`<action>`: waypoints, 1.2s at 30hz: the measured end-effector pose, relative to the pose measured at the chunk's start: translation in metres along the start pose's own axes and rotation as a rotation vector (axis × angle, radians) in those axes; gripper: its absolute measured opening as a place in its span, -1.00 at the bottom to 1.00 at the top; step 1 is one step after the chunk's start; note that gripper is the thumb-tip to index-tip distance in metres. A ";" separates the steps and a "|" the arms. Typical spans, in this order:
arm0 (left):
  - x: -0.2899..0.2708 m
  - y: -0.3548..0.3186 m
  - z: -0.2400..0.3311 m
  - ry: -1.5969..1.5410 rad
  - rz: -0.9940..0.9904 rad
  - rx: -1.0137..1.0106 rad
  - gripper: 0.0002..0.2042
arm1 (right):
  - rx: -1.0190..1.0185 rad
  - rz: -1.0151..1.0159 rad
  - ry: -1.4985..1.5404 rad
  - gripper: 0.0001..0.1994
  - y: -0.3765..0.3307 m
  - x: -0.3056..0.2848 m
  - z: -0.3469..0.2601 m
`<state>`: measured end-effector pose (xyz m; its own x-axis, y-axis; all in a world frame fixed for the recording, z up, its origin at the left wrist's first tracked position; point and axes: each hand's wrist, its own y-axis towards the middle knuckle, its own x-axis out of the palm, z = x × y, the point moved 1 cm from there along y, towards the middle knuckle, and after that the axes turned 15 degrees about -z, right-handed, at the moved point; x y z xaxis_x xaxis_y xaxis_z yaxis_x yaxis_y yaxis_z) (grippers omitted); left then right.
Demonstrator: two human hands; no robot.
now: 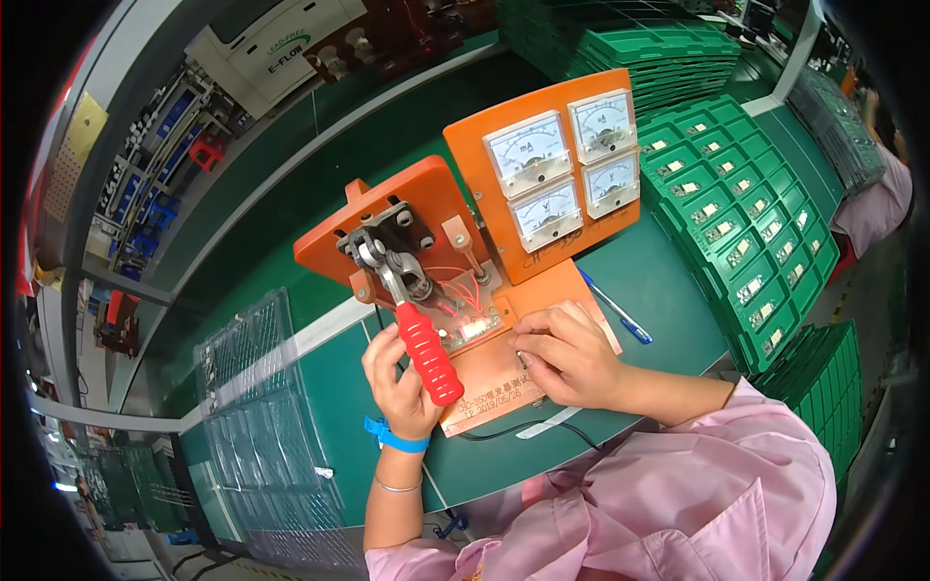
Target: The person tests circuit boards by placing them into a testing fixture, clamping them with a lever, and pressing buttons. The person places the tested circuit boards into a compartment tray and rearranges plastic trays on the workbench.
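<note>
A toggle clamp with a ridged red handle (pixel 429 356) is mounted on an orange test fixture (pixel 402 198). My left hand (pixel 397 387) is curled against the left side of this handle, its fingertips at the grip and its thumb hidden behind it. Under the clamp, a small circuit board (pixel 475 329) lies at the fixture's front, with thin red wires around it. My right hand (pixel 572 356) is closed in a pinch just above the orange base plate (pixel 484 392). A tiny dark bit shows at its fingertips, too small to name.
An orange panel with several analog meters (pixel 528 150) stands behind the base. A blue pen (pixel 620 308) lies to the right. Further right, a green compartment tray (pixel 722 198) holds small boards. Clear plastic trays (pixel 257 416) lie at left; a black cable (pixel 504 434) runs in front.
</note>
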<state>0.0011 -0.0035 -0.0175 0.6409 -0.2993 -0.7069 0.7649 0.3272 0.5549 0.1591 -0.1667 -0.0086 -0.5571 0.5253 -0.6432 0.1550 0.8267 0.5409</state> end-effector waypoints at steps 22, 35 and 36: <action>-0.011 0.008 0.007 0.050 0.000 0.094 -0.73 | 0.067 0.215 -0.048 -0.62 0.023 -0.016 -0.032; -0.088 -0.092 -0.040 -0.168 -0.428 -0.280 -0.78 | -0.218 0.177 -0.143 -0.83 0.210 -0.076 -0.059; -0.082 -0.095 -0.041 -0.094 -0.466 -0.218 -0.79 | -0.197 0.185 -0.204 -0.82 0.208 -0.074 -0.050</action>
<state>-0.1269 0.0270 -0.0302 0.2468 -0.5335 -0.8090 0.9452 0.3166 0.0796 0.1916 -0.0439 0.1792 -0.3565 0.7089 -0.6086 0.0662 0.6689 0.7404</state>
